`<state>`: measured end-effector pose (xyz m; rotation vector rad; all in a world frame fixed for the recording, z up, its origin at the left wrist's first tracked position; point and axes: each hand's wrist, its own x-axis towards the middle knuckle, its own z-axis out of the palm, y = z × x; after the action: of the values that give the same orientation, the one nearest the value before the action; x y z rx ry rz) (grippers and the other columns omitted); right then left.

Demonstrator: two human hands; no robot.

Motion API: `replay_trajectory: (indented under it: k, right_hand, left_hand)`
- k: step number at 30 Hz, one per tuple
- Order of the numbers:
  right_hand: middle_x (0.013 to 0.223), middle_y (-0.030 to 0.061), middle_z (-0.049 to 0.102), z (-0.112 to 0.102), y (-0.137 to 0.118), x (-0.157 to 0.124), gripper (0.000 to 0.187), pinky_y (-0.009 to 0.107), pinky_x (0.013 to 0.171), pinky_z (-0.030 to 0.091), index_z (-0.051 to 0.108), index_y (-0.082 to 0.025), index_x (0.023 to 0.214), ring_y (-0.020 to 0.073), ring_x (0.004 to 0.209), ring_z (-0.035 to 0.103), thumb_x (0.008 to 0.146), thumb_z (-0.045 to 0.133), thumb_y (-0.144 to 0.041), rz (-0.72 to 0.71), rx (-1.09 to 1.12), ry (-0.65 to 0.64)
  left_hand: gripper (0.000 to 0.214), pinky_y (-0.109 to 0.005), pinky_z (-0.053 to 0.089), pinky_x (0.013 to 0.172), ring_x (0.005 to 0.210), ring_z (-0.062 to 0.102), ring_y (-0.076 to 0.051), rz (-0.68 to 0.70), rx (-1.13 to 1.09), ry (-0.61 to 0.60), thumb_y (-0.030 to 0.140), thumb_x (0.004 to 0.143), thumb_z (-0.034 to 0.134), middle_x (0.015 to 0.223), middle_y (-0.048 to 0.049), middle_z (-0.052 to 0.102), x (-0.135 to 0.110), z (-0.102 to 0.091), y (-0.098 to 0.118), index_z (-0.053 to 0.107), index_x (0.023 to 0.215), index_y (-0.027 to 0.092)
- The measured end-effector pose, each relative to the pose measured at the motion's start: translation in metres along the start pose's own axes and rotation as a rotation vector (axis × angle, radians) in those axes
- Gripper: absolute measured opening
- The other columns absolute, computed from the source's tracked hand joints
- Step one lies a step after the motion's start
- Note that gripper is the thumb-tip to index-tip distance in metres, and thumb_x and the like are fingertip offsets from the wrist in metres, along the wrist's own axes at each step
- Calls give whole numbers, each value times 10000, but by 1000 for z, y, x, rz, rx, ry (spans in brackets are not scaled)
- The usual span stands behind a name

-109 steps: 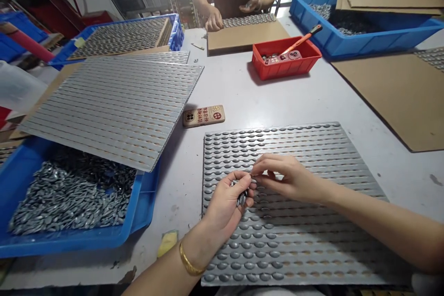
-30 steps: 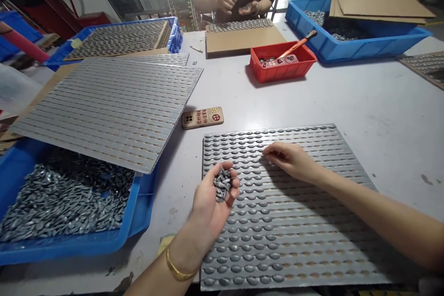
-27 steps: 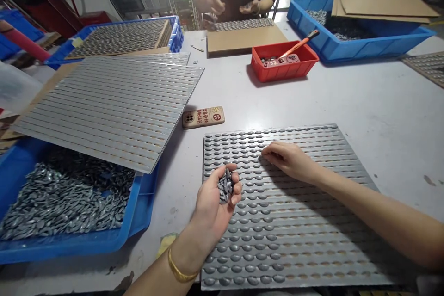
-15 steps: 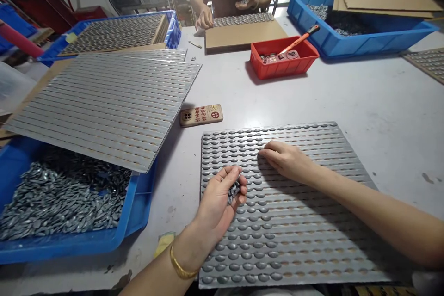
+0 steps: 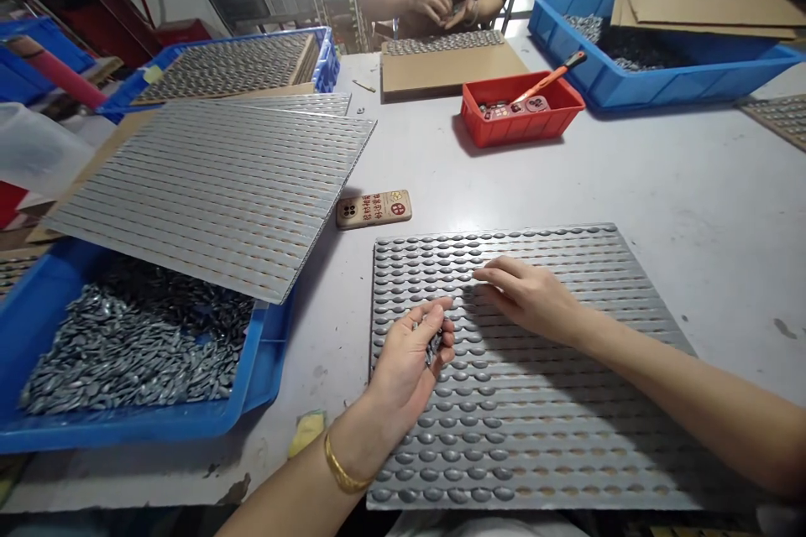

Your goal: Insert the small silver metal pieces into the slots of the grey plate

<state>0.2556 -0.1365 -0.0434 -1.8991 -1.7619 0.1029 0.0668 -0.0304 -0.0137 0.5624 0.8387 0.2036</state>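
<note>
My left hand (image 5: 406, 357), wearing a gold bangle, is cupped closed around a small heap of glossy grey oval pieces (image 5: 434, 342). It hovers over the left part of a grey slotted board (image 5: 567, 411). Rows of the same oval pieces stand in the board's left columns and along its far edge; the slots elsewhere show brown openings. My right hand (image 5: 525, 294) is over the board beside the end of the filled columns. Its fingers are stretched out, with thumb and fingertips slightly apart at the board's surface, and I make out nothing between them.
At left, a blue bin (image 5: 252, 403) holds loose grey pieces, with a slotted board (image 5: 220, 176) resting over it. A phone-like patterned case (image 5: 374, 209) lies beyond my board. Farther back are a red tray (image 5: 522, 117), another blue bin (image 5: 680, 84) and a co-worker's hands (image 5: 441, 4).
My right fingers have gone from pinched together to slightly apart at nearly the same spot. My left hand still holds its pieces. The co-worker's hands have come together, and the view has shifted slightly.
</note>
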Motion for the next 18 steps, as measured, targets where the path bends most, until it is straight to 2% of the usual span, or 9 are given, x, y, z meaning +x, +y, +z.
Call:
replay_trajectory:
  k: [4, 8, 11, 15, 18]
  right_hand:
    - [865, 45, 631, -8, -35, 5, 126, 228, 567, 462, 636, -191, 988, 127, 719, 573, 933, 530, -233, 99, 431, -52]
    - [828, 26, 631, -9, -53, 11, 119, 221, 583, 465, 656, -191, 956, 122, 737, 580, 916, 545, -187, 146, 651, -97]
    - [852, 39, 633, -3, -52, 11, 131, 254, 640, 497, 650, -192, 998, 132, 757, 588, 918, 547, -176, 66, 662, -49]
    - [911, 78, 629, 3, -48, 6, 178, 289, 659, 512, 632, -195, 1045, 160, 805, 591, 931, 504, -148, -98, 486, 81]
    - [1021, 107, 634, 3, -48, 2, 214, 318, 725, 532, 621, -193, 1088, 179, 899, 603, 924, 497, -131, -182, 388, 85]
  left_hand:
    - [250, -155, 424, 537, 633, 537, -74, 41, 40, 19, 295, 746, 770, 751, -15, 600, -1, 1, -2, 591, 855, 159]
    - [266, -134, 342, 461, 553, 470, -48, 44, 50, -26, 330, 753, 762, 665, 16, 543, -1, 0, -3, 568, 790, 151]
    - [282, -132, 307, 437, 557, 456, -43, 43, 13, -50, 339, 730, 781, 677, 18, 525, 0, 0, -4, 592, 788, 138]
    - [282, -137, 317, 439, 595, 473, -48, 54, 8, -35, 330, 716, 794, 727, 11, 540, 2, 0, -6, 630, 831, 132]
    - [287, -139, 315, 436, 591, 469, -54, 58, 14, -30, 349, 706, 799, 695, 18, 535, 2, -1, -7, 621, 798, 143]
